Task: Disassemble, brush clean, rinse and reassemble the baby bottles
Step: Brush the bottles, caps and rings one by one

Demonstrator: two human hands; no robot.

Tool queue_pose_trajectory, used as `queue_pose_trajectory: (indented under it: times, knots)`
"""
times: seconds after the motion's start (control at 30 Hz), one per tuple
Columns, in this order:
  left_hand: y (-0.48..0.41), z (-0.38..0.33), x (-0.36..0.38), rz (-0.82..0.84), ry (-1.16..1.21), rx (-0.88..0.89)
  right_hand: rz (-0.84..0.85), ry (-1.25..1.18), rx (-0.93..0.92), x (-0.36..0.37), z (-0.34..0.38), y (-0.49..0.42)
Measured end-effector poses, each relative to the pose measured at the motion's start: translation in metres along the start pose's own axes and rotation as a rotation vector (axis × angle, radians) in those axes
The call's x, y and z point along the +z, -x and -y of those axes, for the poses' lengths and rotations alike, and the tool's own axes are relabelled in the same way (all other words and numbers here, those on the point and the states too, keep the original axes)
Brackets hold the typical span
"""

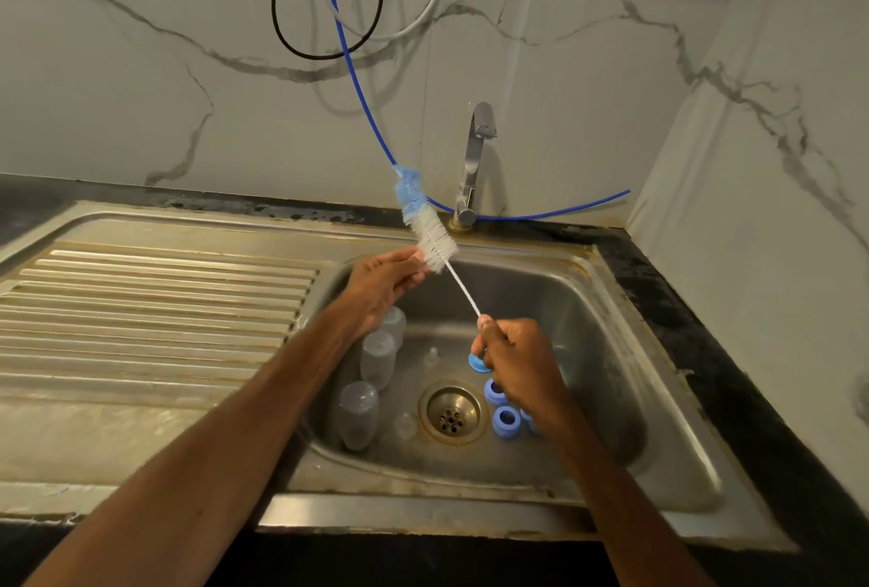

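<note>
— Over the sink (611,295), what do we hold?

— We hold the bottle brush (425,222) slanted above the basin. Our right hand (515,363) is closed tight around the lower end of its white stem, and our left hand (383,283) pinches the white bristles between fingertips and thumb. The blue bristle tip points up toward the tap (475,163).

— And the bottles?

— Three clear bottles (376,360) lie down in the basin, left of the drain (452,412). Blue rings (505,422) sit right of the drain, partly under our right hand. Two small clear teats (405,425) rest near the drain.
</note>
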State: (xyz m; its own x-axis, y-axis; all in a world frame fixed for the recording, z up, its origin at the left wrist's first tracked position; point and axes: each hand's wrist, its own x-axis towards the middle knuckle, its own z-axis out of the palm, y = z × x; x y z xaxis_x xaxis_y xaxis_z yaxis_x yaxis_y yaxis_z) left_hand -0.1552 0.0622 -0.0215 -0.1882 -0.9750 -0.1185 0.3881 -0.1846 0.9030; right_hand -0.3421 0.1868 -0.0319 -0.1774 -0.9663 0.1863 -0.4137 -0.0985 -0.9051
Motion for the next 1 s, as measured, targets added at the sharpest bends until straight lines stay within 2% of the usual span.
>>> queue_pose_trajectory:
  times: [0.07, 0.2, 0.37, 0.53, 0.67, 0.83, 1.0]
  knots:
    - [-0.003, 0.002, 0.006, 0.02, -0.004, 0.015, -0.028, 0.005, 0.01, 0.0, 0.0, -0.005]
    - [-0.01, -0.005, -0.008, -0.113, 0.059, 0.042, 0.024, 0.054, -0.017, -0.004, -0.005, 0.007]
    - [-0.002, 0.005, 0.009, 0.021, 0.013, -0.004, -0.057, 0.045, -0.007, 0.002, 0.002, -0.007]
    - [-0.007, 0.006, 0.006, -0.007, 0.074, -0.012, -0.016, 0.067, -0.011, 0.001, -0.006, 0.006]
    - [0.0, 0.01, 0.018, 0.078, 0.086, -0.017, -0.062, 0.069, -0.015, 0.006, 0.0, -0.004]
    - [0.0, 0.002, 0.008, 0.011, 0.127, -0.009, -0.009, 0.047, -0.015, 0.0, -0.005, 0.006]
    - [0.001, 0.004, 0.009, 0.072, 0.055, -0.079, -0.043, 0.059, 0.013, 0.002, 0.004, -0.006]
